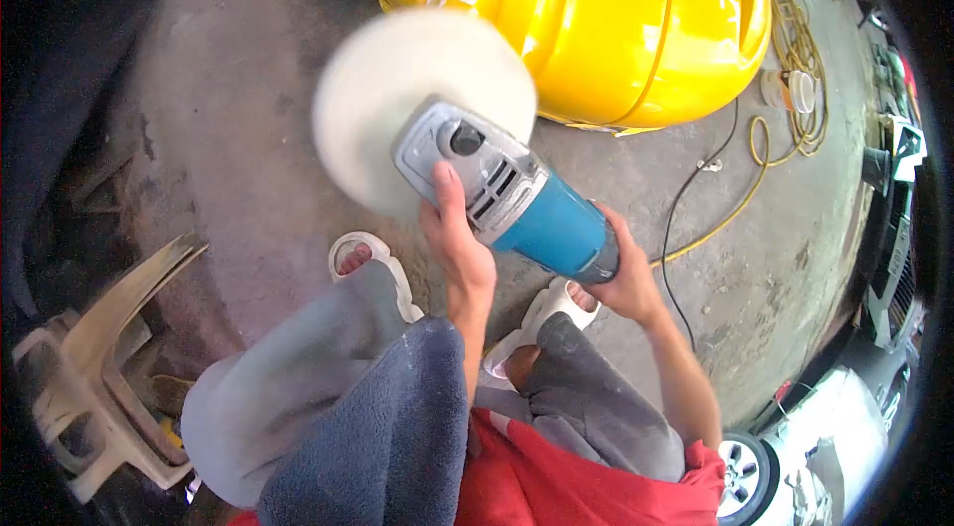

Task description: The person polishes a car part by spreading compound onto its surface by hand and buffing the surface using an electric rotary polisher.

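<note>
My left hand is closed around the grey metal head of a polisher, with the thumb laid along its top. My right hand grips the rear end of the polisher's blue body. At its front a round white pad looks smeared, as if spinning. The pad's upper right edge overlaps a glossy yellow car body panel in view; whether they touch I cannot tell. Pale smears show on the panel's left side. A dark blue-grey towel hangs in front of me on the left.
A black cord and a yellow hose run over the concrete floor on the right. A white tub stands by the coiled hose. Bare bumper-like parts lie at left. A car wheel shows at lower right.
</note>
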A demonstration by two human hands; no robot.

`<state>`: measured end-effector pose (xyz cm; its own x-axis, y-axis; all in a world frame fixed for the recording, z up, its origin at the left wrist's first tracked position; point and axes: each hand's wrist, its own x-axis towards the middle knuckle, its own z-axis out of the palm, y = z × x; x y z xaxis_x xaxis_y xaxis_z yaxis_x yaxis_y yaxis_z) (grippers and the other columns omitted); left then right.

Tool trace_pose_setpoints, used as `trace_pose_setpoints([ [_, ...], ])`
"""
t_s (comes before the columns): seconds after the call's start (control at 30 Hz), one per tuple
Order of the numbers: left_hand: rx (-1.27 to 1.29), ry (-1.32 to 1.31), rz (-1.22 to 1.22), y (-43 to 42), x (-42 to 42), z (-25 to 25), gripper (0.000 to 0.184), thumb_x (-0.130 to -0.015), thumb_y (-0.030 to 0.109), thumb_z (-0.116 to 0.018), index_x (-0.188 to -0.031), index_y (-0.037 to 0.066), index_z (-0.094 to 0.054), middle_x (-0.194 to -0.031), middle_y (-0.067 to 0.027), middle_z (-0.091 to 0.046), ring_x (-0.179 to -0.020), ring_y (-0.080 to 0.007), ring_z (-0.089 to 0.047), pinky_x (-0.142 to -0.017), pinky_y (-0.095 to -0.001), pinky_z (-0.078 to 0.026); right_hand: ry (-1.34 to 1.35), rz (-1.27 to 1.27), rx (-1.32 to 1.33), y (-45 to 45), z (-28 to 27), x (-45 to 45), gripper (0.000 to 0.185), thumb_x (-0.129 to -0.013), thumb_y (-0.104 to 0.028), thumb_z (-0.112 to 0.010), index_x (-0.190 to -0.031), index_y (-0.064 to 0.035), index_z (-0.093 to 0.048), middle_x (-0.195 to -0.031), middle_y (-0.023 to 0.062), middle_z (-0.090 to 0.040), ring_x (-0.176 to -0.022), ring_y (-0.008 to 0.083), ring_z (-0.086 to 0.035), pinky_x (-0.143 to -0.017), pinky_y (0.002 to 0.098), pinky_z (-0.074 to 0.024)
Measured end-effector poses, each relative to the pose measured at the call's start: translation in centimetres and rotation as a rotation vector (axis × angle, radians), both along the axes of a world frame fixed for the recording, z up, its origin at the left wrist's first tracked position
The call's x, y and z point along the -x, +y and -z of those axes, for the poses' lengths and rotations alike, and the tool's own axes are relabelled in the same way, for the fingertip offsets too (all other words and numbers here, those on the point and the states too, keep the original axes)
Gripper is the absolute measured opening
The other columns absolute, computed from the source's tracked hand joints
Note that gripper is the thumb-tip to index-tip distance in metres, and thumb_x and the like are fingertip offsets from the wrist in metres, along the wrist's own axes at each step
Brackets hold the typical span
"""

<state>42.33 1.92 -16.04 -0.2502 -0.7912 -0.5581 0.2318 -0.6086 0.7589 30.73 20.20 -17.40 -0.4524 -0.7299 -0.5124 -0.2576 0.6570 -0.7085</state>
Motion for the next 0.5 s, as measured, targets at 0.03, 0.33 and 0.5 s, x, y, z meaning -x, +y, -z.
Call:
trace_pose_setpoints([
  [0.03,0.081,0.034,0.021,-0.6,-0.4,0.7,0.061,-0.098,0.05,-0.051,-0.129,-0.002,-0.053,-0.122,-0.0123,-0.061,-0.109,-0.0219,-0.061,-0.098,-0.0338,-0.045,-0.016,-0.006,0.016,-0.2,1.5,-0.7,0.093,-0.063,-0.008,-0.078,-0.144,-0.0197,-0.034,-0.113,0.0208,-0.065,-0.105,0.0427,-0.063,-0.089,0.0447,-0.0518],
  [0.33,0.671,-0.478,0.358,-4.2,1.4,-3.6,0.05,-0.096,0.044,-0.059,-0.105,-0.005,-0.065,-0.091,-0.0112,-0.069,-0.085,-0.0164,-0.062,-0.078,-0.0309,-0.048,-0.428,0.256,0.422,-3.8,6.5,-7.8,0.106,-0.064,-0.009,-0.086,-0.148,-0.003,-0.022,-0.141,0.0197,-0.044,-0.133,0.0298,-0.043,-0.111,0.04,-0.033],
  [0.5,0.735,-0.638,0.51,-5.3,0.4,-5.4,0.046,-0.095,0.039,-0.061,-0.104,-0.005,-0.065,-0.092,-0.0137,-0.069,-0.085,-0.0155,-0.061,-0.077,-0.0307,-0.048,-0.729,0.28,0.648,-7.2,8.3,-13.2,0.105,-0.07,-0.02,-0.088,-0.147,-0.0019,-0.019,-0.142,0.0156,-0.039,-0.132,0.0251,-0.039,-0.11,0.0396,-0.0327],
])
